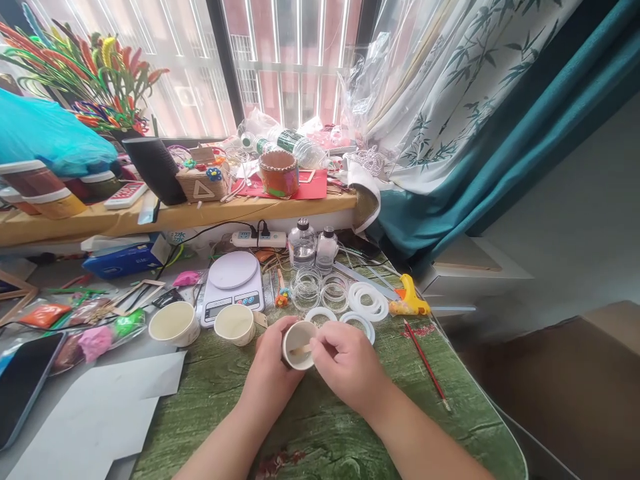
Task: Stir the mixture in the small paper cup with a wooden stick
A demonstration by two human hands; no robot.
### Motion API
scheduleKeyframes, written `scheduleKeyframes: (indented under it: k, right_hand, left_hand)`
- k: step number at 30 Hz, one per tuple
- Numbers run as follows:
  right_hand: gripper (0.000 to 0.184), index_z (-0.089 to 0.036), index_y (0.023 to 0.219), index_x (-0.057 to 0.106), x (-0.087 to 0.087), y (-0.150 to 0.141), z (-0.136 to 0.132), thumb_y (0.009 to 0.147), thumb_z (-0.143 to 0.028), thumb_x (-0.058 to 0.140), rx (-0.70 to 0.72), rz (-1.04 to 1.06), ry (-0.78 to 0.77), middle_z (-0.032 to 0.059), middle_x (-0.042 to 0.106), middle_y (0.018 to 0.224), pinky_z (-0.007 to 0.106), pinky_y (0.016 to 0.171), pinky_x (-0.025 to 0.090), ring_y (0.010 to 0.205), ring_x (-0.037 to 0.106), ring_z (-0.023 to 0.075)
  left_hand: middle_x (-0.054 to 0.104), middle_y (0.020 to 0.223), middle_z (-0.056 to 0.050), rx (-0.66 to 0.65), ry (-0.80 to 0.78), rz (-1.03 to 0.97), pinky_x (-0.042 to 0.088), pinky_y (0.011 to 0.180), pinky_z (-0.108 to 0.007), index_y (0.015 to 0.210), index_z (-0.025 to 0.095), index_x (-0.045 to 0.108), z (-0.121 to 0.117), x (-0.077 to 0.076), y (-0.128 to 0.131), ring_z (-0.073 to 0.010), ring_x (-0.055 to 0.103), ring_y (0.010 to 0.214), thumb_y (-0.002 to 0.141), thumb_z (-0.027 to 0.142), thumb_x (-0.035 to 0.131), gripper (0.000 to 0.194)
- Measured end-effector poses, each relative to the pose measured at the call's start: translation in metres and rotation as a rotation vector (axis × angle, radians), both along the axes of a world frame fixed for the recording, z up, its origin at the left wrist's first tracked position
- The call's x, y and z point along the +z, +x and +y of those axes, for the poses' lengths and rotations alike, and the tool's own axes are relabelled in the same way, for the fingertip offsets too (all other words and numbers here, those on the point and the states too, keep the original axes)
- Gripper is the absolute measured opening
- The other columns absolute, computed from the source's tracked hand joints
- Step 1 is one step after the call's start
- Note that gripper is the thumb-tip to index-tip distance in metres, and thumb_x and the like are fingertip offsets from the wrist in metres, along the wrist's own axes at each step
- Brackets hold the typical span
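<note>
My left hand (273, 360) is wrapped around a small paper cup (295, 360), its mouth tilted toward me. Between the thumb and fingers of my right hand (347, 363) is a flat wooden stick (301, 349), whose far end reaches inside the cup. Two more paper cups, one at the left (174, 324) and one nearer (235, 325), stand beside a white kitchen scale (233, 287). Just beyond my hands lie white ring molds (368, 301) and clear rings (306, 290). What the held cup contains is hard to make out.
Two clear bottles (303, 243) stand at the back by a power strip (259, 239). To the right are a yellow glue gun (410, 297) and a red pencil (427, 367). Grey-white sheets (100, 413), a phone (27, 387) and bagged clay (95, 341) lie left. A cluttered windowsill (215, 215) runs behind.
</note>
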State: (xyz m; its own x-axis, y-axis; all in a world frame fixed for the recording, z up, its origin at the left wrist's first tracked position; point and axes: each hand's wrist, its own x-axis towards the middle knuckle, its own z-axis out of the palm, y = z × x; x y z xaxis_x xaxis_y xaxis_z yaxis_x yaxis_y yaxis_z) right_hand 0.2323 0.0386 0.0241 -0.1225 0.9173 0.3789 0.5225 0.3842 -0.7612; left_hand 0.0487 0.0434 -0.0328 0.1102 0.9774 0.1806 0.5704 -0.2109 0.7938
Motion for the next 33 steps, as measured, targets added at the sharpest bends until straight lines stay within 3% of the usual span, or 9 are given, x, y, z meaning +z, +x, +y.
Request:
scheduleKeyframes:
  k: [3, 6, 9, 13, 27, 33]
  right_hand:
    - [0.028, -0.021, 0.066, 0.047, -0.001, 0.000, 0.001, 0.094, -0.021, 0.053, -0.076, 0.013, 0.006, -0.0017, 0.050, 0.064, 0.028, 0.061, 0.034, 0.063, 0.047, 0.0142]
    - [0.029, -0.021, 0.064, 0.045, -0.001, -0.001, 0.001, 0.092, -0.020, 0.055, -0.007, 0.003, -0.044, -0.0021, 0.050, 0.064, 0.027, 0.060, 0.033, 0.062, 0.047, 0.0134]
    - [0.028, -0.021, 0.064, 0.045, -0.002, -0.001, 0.002, 0.090, -0.018, 0.055, -0.052, -0.029, -0.030, -0.0016, 0.050, 0.064, 0.028, 0.060, 0.033, 0.063, 0.047, 0.0141]
    - [0.030, -0.021, 0.062, 0.043, -0.003, -0.002, 0.002, 0.088, -0.017, 0.056, -0.013, -0.033, -0.028, -0.0022, 0.050, 0.062, 0.027, 0.059, 0.033, 0.061, 0.046, 0.0136]
    - [0.030, -0.021, 0.065, 0.042, -0.006, -0.002, 0.003, 0.091, -0.019, 0.056, -0.028, -0.043, -0.064, -0.0022, 0.049, 0.064, 0.027, 0.058, 0.030, 0.061, 0.044, 0.0130]
    - [0.028, -0.021, 0.070, 0.050, -0.001, 0.000, 0.002, 0.098, -0.020, 0.054, -0.028, 0.014, 0.049, -0.0015, 0.050, 0.067, 0.027, 0.063, 0.034, 0.066, 0.048, 0.0139]
  left_hand:
    - [0.069, 0.133, -0.011, -0.001, -0.005, 0.007, 0.055, 0.102, -0.050, 0.136, 0.026, 0.056, 0.000, 0.002, 0.000, -0.0322, 0.067, 0.123, 0.081, 0.026, 0.077, 0.060]
    - [0.069, 0.132, -0.011, -0.018, -0.013, 0.023, 0.054, 0.103, -0.051, 0.135, 0.026, 0.059, 0.000, 0.006, 0.001, -0.0328, 0.066, 0.123, 0.082, 0.027, 0.076, 0.055]
    - [0.070, 0.130, -0.011, -0.032, -0.019, 0.027, 0.054, 0.102, -0.052, 0.133, 0.027, 0.061, -0.001, 0.011, 0.003, -0.0337, 0.066, 0.121, 0.085, 0.029, 0.075, 0.050]
    - [0.073, 0.126, -0.009, -0.062, 0.026, 0.025, 0.053, 0.105, -0.052, 0.127, 0.028, 0.066, -0.002, 0.015, 0.005, -0.0329, 0.068, 0.118, 0.084, 0.027, 0.074, 0.044]
    - [0.074, 0.124, -0.007, -0.081, 0.043, 0.039, 0.051, 0.106, -0.051, 0.125, 0.029, 0.067, 0.000, 0.014, 0.005, -0.0319, 0.069, 0.117, 0.083, 0.026, 0.073, 0.042]
    - [0.070, 0.134, -0.010, -0.010, -0.023, -0.011, 0.055, 0.102, -0.048, 0.137, 0.026, 0.057, -0.001, 0.013, 0.004, -0.0323, 0.068, 0.121, 0.081, 0.026, 0.075, 0.059]
